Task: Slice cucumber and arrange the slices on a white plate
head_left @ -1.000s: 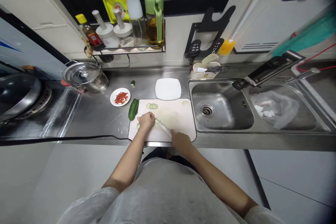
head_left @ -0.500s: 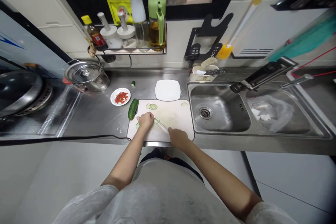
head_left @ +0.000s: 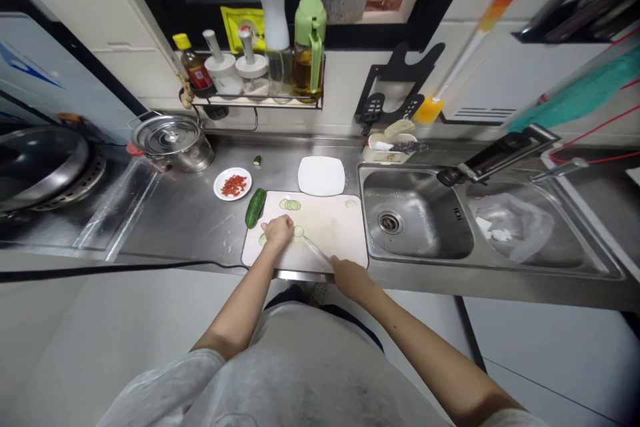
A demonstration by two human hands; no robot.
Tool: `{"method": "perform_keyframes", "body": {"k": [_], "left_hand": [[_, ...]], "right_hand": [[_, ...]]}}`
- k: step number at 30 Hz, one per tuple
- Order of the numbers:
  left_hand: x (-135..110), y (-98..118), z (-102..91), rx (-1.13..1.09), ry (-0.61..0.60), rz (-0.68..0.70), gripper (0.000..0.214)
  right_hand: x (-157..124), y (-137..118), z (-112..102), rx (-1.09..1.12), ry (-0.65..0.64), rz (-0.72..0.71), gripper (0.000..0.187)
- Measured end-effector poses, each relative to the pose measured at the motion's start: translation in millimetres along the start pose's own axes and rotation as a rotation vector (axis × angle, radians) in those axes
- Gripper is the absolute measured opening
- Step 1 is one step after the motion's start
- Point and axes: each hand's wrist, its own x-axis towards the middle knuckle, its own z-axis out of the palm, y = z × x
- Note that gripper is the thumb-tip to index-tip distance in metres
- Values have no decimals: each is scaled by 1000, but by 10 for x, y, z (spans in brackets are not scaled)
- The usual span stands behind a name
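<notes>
My left hand [head_left: 279, 232] is closed over the left part of the white cutting board [head_left: 345, 243], its fingertips at a cucumber slice [head_left: 299, 231]. What lies under those fingers is mostly hidden. My right hand [head_left: 350, 277] grips the handle of a knife [head_left: 316, 249], whose blade slants up and left with its tip close to that slice. Several overlapping cucumber slices [head_left: 290, 205] lie at the board's upper left, and a single piece [head_left: 351, 204] lies at its upper right. A larger piece of cucumber [head_left: 255, 208] rests across the board's left edge.
A plate of chopped red pieces [head_left: 233, 184] and a cucumber end [head_left: 257, 161] are on the counter to the left. Behind the board lies a white square plate [head_left: 321, 176]. To the right is the sink [head_left: 420, 213]; a lidded steel pot [head_left: 173, 142] stands at back left.
My right hand has drawn the knife back to the right and toward me, away from the slice. My left hand stays in nearly the same place. The view has tilted slightly.
</notes>
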Motion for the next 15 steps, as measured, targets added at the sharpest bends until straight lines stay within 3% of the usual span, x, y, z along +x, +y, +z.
{"method": "perform_keyframes", "body": {"k": [9, 15], "left_hand": [[-152, -17, 134, 22, 101, 65, 20], [-202, 53, 149, -17, 114, 61, 16]], "right_hand": [[-130, 235, 175, 101, -15, 30, 27], [-118, 366, 323, 166, 105, 69, 28]]}}
